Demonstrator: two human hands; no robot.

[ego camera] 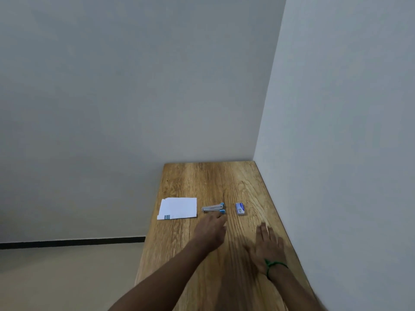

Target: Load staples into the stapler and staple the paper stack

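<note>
A long wooden table with strong brown grain (238, 182) stands in the corner of two pale grey walls (112, 86) and runs from 6 o'clock up toward 12 o'clock. On it lie three things in one row, apart from each other. At 9 o'clock of the row is the white paper stack with a small dark printed block in one corner (178, 211), flat at the table's left edge. In the middle is the small silver metal stapler with blue plastic ends (213, 208), lying flat with its blue end toward 3 o'clock. At 3 o'clock of the stapler is the little white and blue staple box (240, 208).

The left hand (211, 230) reaches forward, its fingertips just at 6 o'clock of the stapler; whether they touch it, I cannot tell. The hand holds nothing and its fingers are loosely extended.

The right hand (267, 245) is flat and wide above the table, empty, at 6 o'clock of the staple box and well apart from it. A green thread band (272, 265) is around its wrist.
</note>
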